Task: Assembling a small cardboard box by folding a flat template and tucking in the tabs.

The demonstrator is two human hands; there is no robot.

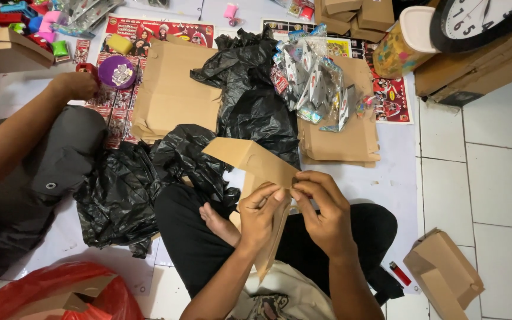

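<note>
Red crinkled plastic bag (48,290) with brown card inside fills the lower left corner of the white tiled floor (499,154). Above it, another person's bare arm reaches up to a round purple lid (117,72), that co-worker's hand (77,85) resting just beside it among bright small toys. Crumpled glossy black plastic sheeting (131,184) spreads across the middle, lying over flat brown cardboard sheets (173,89) and crowding up against the crossed legs in dark trousers.

At centre, a flat unfolded brown cardboard box blank (255,161) stands tilted over the lap. The left hand (260,214) pinches its lower panel between thumb and fingers, closed tight on the card; the right hand (324,210) grips the same fold, fingertips meeting the left's.

Behind, a heap of shiny clear packets (312,83) sits on more card. Right of the knee lie a small red lighter (400,273) and a folded brown cardboard box (444,274), well apart from the hands.
</note>
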